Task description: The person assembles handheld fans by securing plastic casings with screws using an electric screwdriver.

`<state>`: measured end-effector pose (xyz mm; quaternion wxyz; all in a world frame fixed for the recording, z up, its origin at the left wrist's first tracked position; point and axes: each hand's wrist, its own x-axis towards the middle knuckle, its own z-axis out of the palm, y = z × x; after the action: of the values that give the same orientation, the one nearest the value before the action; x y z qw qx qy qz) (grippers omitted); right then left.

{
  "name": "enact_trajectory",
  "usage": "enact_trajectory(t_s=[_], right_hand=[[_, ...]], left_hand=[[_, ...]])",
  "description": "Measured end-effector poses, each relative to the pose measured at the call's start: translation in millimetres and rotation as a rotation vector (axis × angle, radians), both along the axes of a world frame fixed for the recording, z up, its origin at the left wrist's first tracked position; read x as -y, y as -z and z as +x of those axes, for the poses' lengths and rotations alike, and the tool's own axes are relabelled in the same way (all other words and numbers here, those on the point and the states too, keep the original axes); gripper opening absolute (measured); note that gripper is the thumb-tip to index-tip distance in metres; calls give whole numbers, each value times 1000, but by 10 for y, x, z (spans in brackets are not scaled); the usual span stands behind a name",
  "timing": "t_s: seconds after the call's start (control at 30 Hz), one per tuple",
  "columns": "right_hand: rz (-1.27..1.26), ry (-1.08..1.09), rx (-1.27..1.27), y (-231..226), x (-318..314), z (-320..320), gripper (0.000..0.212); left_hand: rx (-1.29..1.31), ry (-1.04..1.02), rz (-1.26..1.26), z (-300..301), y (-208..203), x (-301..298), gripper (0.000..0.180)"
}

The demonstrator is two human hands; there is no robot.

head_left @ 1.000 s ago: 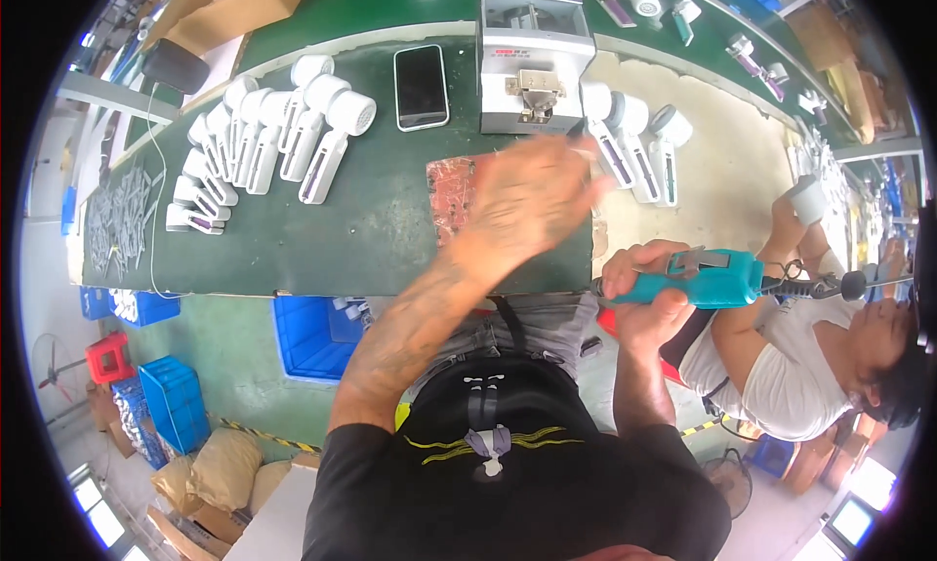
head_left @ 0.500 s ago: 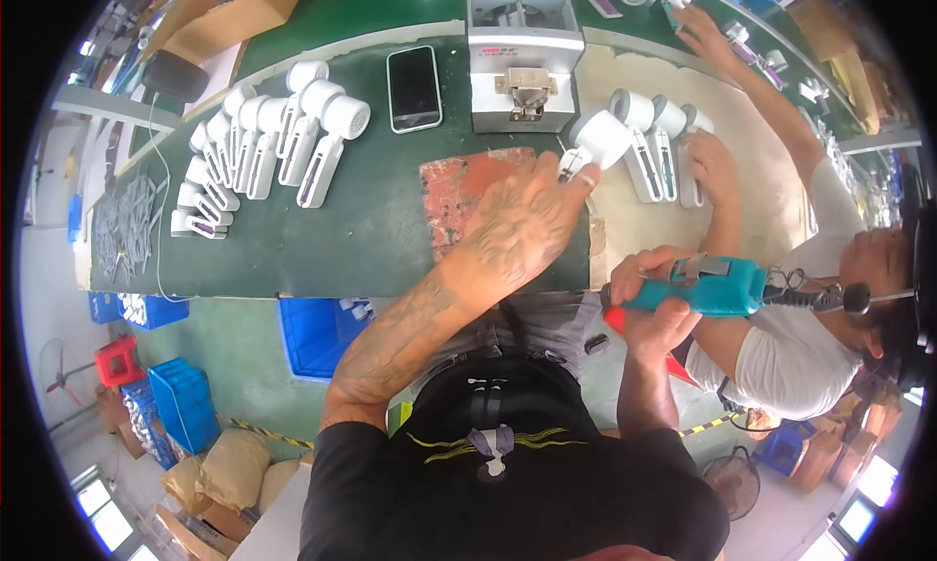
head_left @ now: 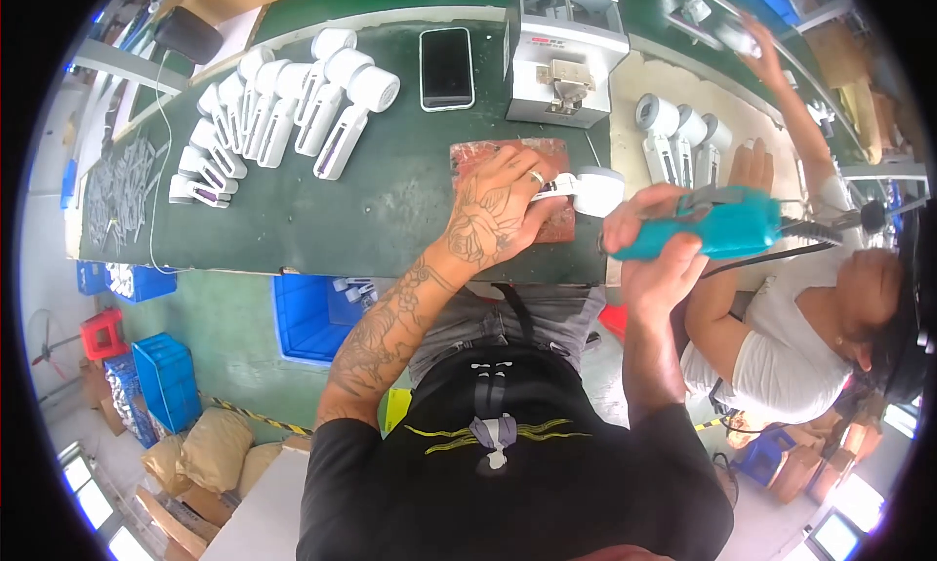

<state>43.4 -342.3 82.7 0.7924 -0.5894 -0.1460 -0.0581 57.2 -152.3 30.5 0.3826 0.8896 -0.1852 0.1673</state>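
Observation:
My left hand (head_left: 500,205) is closed round the slotted handle of a white round-headed device (head_left: 597,191), holding it over the worn red mat (head_left: 475,153). The device lies sideways, its round head pointing right. My right hand (head_left: 656,254) grips a teal electric screwdriver (head_left: 711,225), held level just right of that head, with a cable at its rear end. A thin bit seems to stand above the mat, too fine to make out. Right of the mat, several similar white devices (head_left: 659,119) lie side by side, near a co-worker's hand (head_left: 750,166).
Several white devices (head_left: 342,137) fan out on the left of the green table (head_left: 390,210), beside a heap of thin grey strips (head_left: 122,195). A phone (head_left: 446,70) and a grey metal machine (head_left: 561,63) stand at the back. Below is a blue bin (head_left: 303,317).
My left hand has brought the white device from the right back onto the red mat and turned it sideways. The screwdriver has risen toward it. The co-worker's hands have shifted.

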Motion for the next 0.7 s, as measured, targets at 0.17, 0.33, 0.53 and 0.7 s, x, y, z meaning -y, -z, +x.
enact_trajectory(t_s=[0.17, 0.33, 0.53, 0.7], right_hand=[[51, 35, 116, -62, -226, 379, 71], [-36, 49, 113, 6, -412, 520, 72], [-45, 58, 90, 52, -408, 566, 68], [-147, 92, 95, 68, -383, 532, 55]], left_hand=[[37, 71, 5, 32, 87, -89, 27], [59, 34, 66, 2, 95, -85, 27], [69, 50, 102, 34, 99, -50, 30], [141, 33, 64, 92, 158, -2, 34]])
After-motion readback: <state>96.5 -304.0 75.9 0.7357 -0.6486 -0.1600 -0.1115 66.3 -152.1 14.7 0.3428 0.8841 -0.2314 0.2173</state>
